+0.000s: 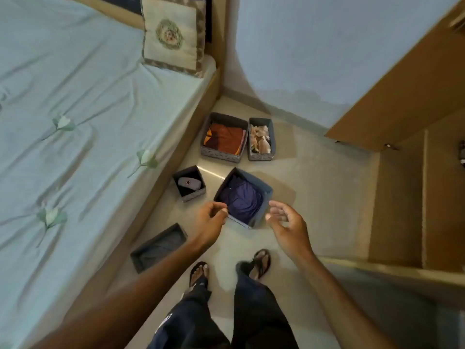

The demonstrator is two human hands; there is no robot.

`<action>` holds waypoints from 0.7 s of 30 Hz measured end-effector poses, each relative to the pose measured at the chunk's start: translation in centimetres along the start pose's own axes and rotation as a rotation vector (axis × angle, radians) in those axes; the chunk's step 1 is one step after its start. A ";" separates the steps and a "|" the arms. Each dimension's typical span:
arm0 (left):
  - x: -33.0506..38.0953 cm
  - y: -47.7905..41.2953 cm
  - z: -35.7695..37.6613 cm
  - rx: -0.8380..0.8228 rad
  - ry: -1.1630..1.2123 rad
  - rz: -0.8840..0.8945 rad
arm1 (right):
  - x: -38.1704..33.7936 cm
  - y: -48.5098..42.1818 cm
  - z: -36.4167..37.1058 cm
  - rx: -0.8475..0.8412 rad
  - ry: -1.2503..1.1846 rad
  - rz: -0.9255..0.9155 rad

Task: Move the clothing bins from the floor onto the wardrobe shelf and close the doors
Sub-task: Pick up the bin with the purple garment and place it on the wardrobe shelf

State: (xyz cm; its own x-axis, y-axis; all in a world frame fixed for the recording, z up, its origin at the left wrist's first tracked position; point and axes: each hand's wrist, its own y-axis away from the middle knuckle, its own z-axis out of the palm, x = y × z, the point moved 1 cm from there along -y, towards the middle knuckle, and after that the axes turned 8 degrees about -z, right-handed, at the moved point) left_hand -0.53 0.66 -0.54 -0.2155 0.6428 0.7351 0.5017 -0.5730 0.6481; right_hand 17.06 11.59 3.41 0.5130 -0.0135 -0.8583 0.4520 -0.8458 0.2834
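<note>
Several grey fabric bins stand on the floor beside the bed. The nearest, a bin of purple clothes (261, 188), sits turned at an angle in front of me. My left hand (212, 221) pinches its near-left rim with curled fingers. My right hand (286, 222) hovers open just off the bin's right side, not touching it. Behind stand a bin of orange clothes (224, 153) and a narrow bin of pale clothes (260, 153). A small bin with a grey cap (188, 196) and a low bin of grey cloth (141, 258) lie along the bed frame. The wardrobe (397, 210) is open on my right.
The bed (75, 122), with a light green sheet and a cushion (173, 36), fills the left. An open wardrobe door (402, 79) juts out at upper right; another door edge (390, 270) crosses at lower right. My sandalled feet (260, 264) stand on the tiled floor.
</note>
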 end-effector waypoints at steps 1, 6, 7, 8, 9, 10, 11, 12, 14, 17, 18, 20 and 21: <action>0.1 -2.0 1.2 0.008 -0.029 -0.005 | 0.6 -2.3 0.0 -0.028 0.026 0.001; 1.4 -11.7 8.0 0.059 -0.047 -0.141 | 7.8 -15.7 1.1 -0.203 0.156 0.037; 0.9 -13.9 9.5 0.097 -0.025 -0.192 | 9.8 -18.6 1.6 -0.262 0.197 0.037; 0.4 -15.6 10.7 0.113 -0.015 -0.235 | 11.7 -20.8 2.0 -0.309 0.232 0.034; -0.5 -17.3 11.8 0.116 -0.020 -0.287 | 13.3 -22.8 2.4 -0.345 0.260 0.043; -2.1 -19.8 13.4 0.135 -0.009 -0.347 | 15.7 -25.6 3.1 -0.391 0.300 0.038; -2.9 -20.9 14.1 0.136 -0.026 -0.391 | 16.8 -27.0 3.5 -0.422 0.326 0.033; -4.4 -23.0 15.3 0.139 -0.027 -0.436 | 19.0 -29.1 4.1 -0.463 0.353 0.026; -7.4 -26.7 17.0 0.140 -0.070 -0.509 | 23.3 -32.8 5.2 -0.516 0.402 0.030; -13.7 -33.1 19.6 0.142 -0.069 -0.603 | 30.9 -38.4 7.9 -0.602 0.534 -0.015; -15.1 -34.4 20.0 0.140 -0.074 -0.626 | 32.8 -39.8 8.5 -0.628 0.602 -0.044; -19.2 -38.0 20.8 0.193 -0.196 -0.679 | 37.0 -42.8 10.1 -0.669 0.744 -0.094; -21.2 -39.7 21.1 0.219 -0.277 -0.726 | 38.7 -44.2 10.9 -0.681 0.822 -0.118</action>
State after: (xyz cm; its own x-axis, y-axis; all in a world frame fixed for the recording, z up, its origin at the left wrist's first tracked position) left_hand 1.76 20.48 -46.03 -0.3495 0.9355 0.0509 0.4756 0.1303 0.8700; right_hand 9.01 42.60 -47.00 0.6583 0.6266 -0.4172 0.7124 -0.3397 0.6141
